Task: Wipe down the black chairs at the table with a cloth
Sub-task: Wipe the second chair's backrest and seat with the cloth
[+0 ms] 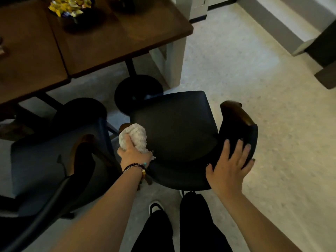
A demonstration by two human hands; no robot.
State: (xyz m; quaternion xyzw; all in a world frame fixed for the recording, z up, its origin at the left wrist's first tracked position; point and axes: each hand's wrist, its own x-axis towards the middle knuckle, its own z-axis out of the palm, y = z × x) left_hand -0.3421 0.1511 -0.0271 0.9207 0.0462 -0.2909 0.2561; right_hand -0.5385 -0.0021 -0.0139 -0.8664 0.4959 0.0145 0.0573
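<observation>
A black chair [176,124] with a curved back and wooden armrest ends stands directly in front of me, pulled out from the brown table [101,39]. My left hand [133,153] grips a bunched white cloth [135,136] against the chair's left side, by the seat edge. My right hand [230,165] lies with spread fingers on the inside of the chair's curved back at its right. A second black chair [54,160] stands to the left, close beside the first.
A vase of yellow flowers [70,6] sits on the table. Round black table bases [138,91] stand on the floor under it. A pale pillar [172,60] rises behind the chair. Light floor [254,88] stretches to the right. My legs and shoes [156,206] are below.
</observation>
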